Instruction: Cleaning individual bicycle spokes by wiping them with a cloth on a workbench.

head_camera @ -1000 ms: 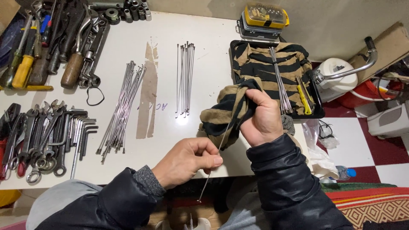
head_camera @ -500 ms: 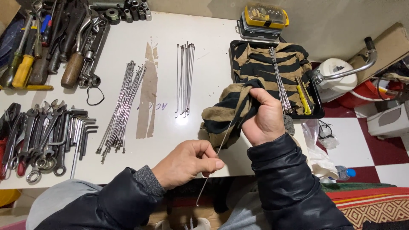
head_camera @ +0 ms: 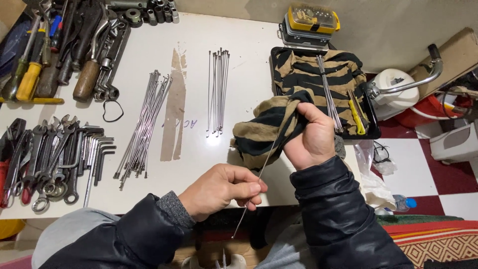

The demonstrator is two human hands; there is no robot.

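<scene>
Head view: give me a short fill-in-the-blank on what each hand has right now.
1. The left hand pinches a thin metal ____.
2. The right hand bunches a ____ cloth around that rod.
3. Two loose bundles of spokes lie on the white ____.

Missing words: spoke; striped; table

Left hand (head_camera: 224,192) held low at centre, fingers curled, thumb pressed against forefinger in pinch. Right hand (head_camera: 311,137) raised higher to the right, fist clenched, knuckles turned up. Both forearms covered by dark jacket sleeves.
</scene>
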